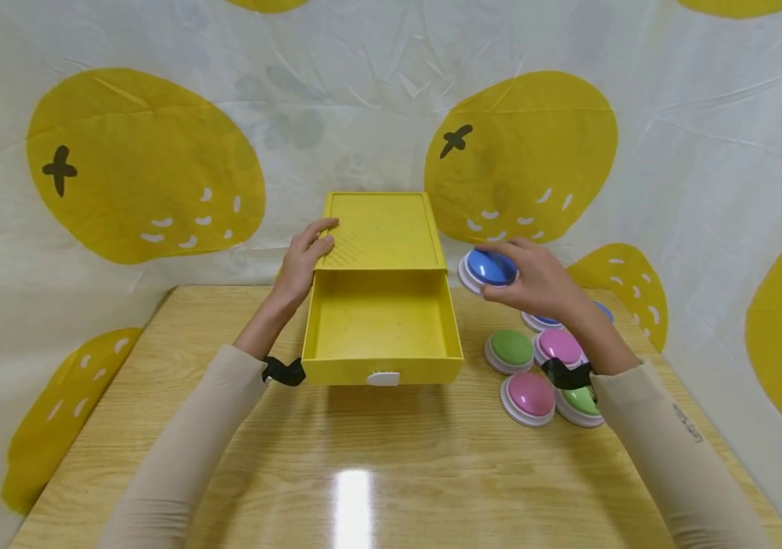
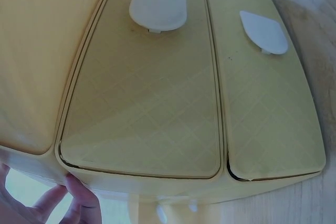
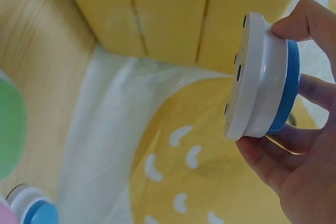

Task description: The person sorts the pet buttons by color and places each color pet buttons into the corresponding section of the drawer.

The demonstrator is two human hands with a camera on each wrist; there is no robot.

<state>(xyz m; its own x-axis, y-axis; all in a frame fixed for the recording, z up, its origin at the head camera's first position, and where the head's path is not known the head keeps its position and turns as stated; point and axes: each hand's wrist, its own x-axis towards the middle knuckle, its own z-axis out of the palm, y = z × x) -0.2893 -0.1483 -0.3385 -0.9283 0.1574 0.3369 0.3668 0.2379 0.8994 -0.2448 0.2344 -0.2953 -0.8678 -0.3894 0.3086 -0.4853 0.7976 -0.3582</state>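
Fingers loose, left hand [image 1: 301, 261] seemingly steadies cabinet [image 1: 382, 230] near bench's [image 1: 219, 313] back edge; right hand [image 1: 536, 277] grips blue button [image 1: 488, 267]

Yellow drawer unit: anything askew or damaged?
The lowest drawer front may sit slightly askew: in the left wrist view, a dark gap shows at one corner, narrowing along its edge. No clear damage shows.

A pale cloth [image 1: 356, 107] with big yellow shapes [image 1: 521, 160] hangs behind the wood-grained bench [image 1: 459, 473]. A white reflection [image 1: 352, 507] gleams on the bench.
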